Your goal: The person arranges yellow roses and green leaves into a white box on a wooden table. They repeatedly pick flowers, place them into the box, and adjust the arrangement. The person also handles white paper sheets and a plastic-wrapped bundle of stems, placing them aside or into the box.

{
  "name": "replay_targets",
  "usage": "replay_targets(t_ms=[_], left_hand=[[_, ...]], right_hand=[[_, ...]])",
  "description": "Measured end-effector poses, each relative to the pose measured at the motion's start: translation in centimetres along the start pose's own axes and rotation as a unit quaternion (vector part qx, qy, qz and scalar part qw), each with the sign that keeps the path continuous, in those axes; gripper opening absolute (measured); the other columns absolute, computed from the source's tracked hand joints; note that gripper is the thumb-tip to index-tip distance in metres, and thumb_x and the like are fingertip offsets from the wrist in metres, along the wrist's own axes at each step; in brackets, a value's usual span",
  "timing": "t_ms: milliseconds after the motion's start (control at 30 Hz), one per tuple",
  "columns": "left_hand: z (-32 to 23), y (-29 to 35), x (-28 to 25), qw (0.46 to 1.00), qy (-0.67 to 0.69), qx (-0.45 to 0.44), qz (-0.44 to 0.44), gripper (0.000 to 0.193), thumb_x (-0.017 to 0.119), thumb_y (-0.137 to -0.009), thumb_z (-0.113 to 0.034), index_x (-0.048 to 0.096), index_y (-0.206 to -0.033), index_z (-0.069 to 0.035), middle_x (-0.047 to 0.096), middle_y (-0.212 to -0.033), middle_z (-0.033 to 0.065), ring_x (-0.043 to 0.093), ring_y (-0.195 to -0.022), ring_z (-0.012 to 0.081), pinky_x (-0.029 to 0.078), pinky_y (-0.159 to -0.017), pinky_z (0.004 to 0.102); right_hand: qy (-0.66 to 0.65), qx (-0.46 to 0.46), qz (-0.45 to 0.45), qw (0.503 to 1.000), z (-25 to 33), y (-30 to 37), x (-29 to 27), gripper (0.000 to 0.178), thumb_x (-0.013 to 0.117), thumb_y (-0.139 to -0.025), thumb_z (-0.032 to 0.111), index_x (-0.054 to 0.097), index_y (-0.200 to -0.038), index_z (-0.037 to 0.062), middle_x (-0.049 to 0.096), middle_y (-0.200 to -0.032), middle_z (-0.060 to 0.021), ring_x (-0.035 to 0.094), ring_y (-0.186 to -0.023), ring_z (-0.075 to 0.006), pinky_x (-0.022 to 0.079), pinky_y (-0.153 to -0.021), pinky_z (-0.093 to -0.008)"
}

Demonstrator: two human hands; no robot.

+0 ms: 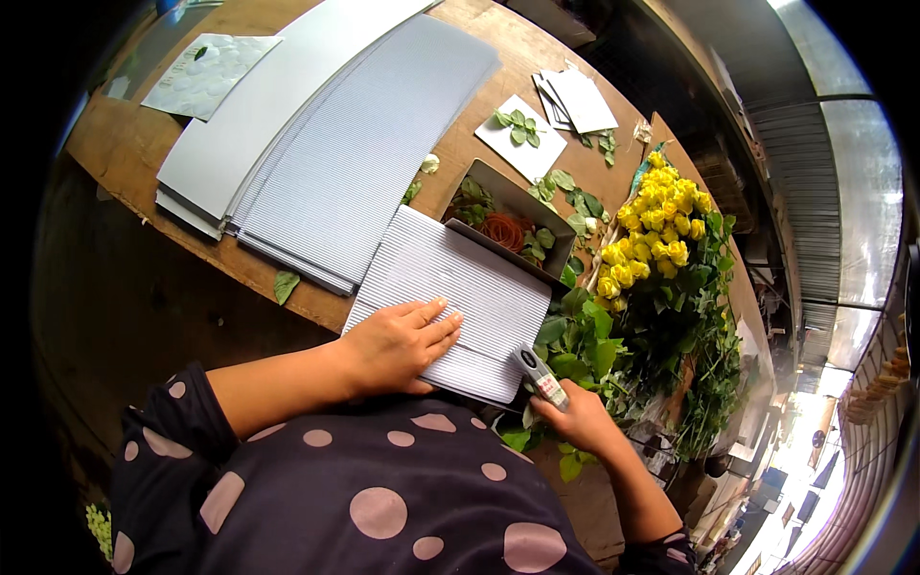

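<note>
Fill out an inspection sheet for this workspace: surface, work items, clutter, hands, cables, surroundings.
Surface: brown wooden table, strewn with leaves in places.
Work items: white ribbed rectangular sheet under the left hand; grey handheld tool with a sticker, by the sheet's right edge, contact unclear; stack of blue-grey ribbed sheets; bunched yellow roses with green foliage.
Clutter: loose green leaf at the near edge; open rectangular box holding leaves and orange bands; small white cards.
Hands: left flat on the sheet; right gripping the tool.
Cables: nothing seen.
Surroundings: grey corrugated panelling at right.
</note>
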State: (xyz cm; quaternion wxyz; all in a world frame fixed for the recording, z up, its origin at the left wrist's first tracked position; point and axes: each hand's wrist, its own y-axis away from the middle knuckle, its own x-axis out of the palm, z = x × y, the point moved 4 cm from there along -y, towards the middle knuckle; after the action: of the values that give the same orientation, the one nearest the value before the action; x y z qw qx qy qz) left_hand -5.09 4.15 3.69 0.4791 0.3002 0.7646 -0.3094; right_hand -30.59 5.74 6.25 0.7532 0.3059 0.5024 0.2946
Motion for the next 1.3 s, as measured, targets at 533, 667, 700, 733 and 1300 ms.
replay_targets(t_ms=[533, 667, 700, 733, 1300], left_hand=[[-1.2, 0.9, 1.5, 1.0, -0.015, -0.021, -0.013, 0.024, 0.058, -0.07, -0.029, 0.057, -0.077, -0.006, 0.055, -0.073, 0.0033, 0.055, -0.078, 0.0183, 0.046, -0.064, 0.0266], [0.0, 2.9, -2.4, 0.961, 0.065, 0.03, -0.267, 0.027, 0.056, -0.076, -0.039, 0.054, -0.07, -0.013, 0.055, -0.073, -0.0042, 0.053, -0.065, 0.0185, 0.045, -0.06, 0.0262], [1.1, 3.1, -5.2, 0.954, 0.012, -0.04, -0.296, 0.029, 0.059, -0.074, -0.042, 0.055, -0.079, -0.013, 0.055, -0.081, -0.0023, 0.052, -0.072, 0.0196, 0.043, -0.066, 0.0286], [2.5, 4.2, -5.0, 0.939, -0.002, -0.123, -0.32, 0.051, 0.065, -0.068, -0.044, 0.05, -0.104, -0.011, 0.052, -0.097, 0.0065, 0.05, -0.084, 0.0237, 0.041, -0.075, 0.0338], [8.3, 11.3, 0.7, 0.763, 0.51, -0.397, 0.004, 0.07, 0.046, -0.066, -0.004, 0.025, -0.133, -0.004, 0.052, -0.105, 0.0117, 0.05, -0.09, 0.0165, 0.039, -0.08, 0.024]], right_hand=[[-0.472, -0.438, 0.013, 0.765, 20.7, -13.7, 2.0, 0.062, 0.042, -0.085, 0.047, 0.042, -0.113, -0.0084, 0.054, -0.107, -0.0168, 0.053, -0.103, -0.0256, 0.043, -0.085, -0.0337], [-0.466, -0.497, -0.036, 0.731, 21.0, -13.3, 2.6, 0.063, 0.05, -0.082, 0.045, 0.04, -0.118, -0.0063, 0.046, -0.119, -0.0195, 0.046, -0.112, -0.0269, 0.037, -0.092, -0.0369], [-0.456, -0.502, -0.05, 0.733, 20.8, -13.1, 2.3, 0.065, 0.05, -0.081, 0.045, 0.038, -0.12, -0.006, 0.045, -0.121, -0.0192, 0.042, -0.115, -0.027, 0.034, -0.094, -0.0375], [-0.476, -0.49, -0.023, 0.73, 21.1, -12.9, 2.9, 0.07, 0.05, -0.08, 0.047, 0.035, -0.124, -0.0058, 0.044, -0.122, -0.0194, 0.038, -0.119, -0.0275, 0.031, -0.096, -0.0379], [-0.312, -0.512, -0.144, 0.787, 21.7, -12.5, 2.9, 0.08, 0.035, -0.083, 0.057, 0.011, -0.134, 0.0005, 0.021, -0.136, -0.0222, 0.022, -0.128, -0.0313, 0.018, -0.104, -0.0395]])
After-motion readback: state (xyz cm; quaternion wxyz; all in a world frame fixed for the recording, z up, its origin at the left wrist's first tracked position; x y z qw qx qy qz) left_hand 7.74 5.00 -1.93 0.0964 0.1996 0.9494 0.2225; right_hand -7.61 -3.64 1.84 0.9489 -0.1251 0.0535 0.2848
